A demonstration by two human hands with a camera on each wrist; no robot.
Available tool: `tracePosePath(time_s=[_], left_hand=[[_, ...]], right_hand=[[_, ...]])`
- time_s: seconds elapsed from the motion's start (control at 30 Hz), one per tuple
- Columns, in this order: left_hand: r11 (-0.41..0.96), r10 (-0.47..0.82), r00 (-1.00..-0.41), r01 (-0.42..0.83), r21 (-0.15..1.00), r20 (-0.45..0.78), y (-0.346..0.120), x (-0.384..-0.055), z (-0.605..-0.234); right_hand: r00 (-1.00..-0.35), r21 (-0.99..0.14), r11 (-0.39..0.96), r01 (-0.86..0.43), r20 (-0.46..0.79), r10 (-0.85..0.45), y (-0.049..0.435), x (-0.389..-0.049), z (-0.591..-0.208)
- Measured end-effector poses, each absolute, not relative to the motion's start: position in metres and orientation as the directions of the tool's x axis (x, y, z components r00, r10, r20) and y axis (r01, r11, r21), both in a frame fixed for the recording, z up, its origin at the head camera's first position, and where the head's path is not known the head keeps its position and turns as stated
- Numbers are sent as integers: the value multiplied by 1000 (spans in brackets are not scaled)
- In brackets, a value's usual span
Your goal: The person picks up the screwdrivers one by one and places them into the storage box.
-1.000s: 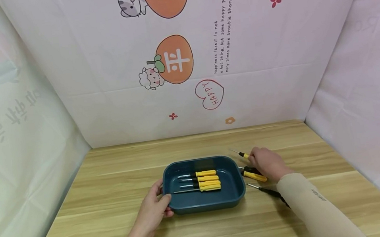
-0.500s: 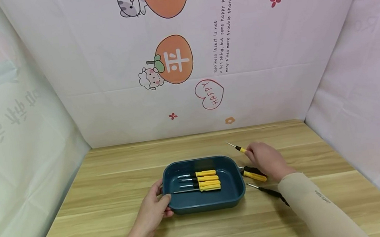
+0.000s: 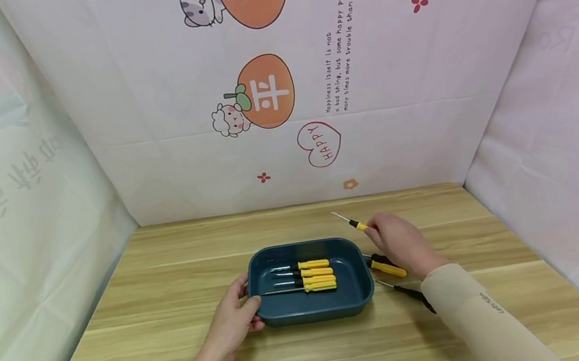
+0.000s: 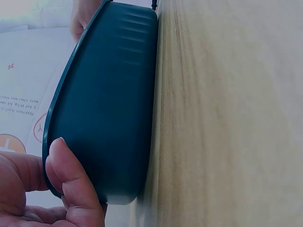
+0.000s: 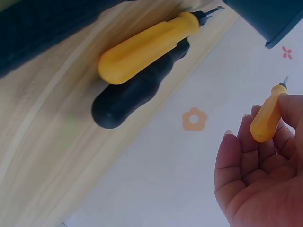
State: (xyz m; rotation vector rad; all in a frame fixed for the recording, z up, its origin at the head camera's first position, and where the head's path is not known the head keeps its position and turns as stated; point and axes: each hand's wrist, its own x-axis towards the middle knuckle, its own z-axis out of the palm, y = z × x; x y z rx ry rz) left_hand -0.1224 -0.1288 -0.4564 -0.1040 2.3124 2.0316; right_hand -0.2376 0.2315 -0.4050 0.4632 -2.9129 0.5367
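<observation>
The right hand [image 3: 401, 243] pinches a yellow-handled, black-collared metal screwdriver [image 3: 358, 225] in its fingers, beyond the far right corner of a dark-blue, round-cornered tray [image 3: 315, 316] — its left end gripped by the left hand [image 3: 231, 319], apparently for steadiness.

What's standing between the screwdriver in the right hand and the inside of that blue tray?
Only the raised rim of the blue tray: the screwdriver in the right hand would likely have to pass over it. Nothing else visible blocks the way; the three loose tools on the table lie by the tray's right end.
</observation>
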Motion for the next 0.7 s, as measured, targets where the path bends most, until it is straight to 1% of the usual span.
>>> tracePosePath(time_s=[0.7], left_hand=[[113, -7, -996, -86, 990, -85, -129, -123, -460]], right_hand=[[-906, -291, 865, -409, 245, -346, 205, -224, -392]])
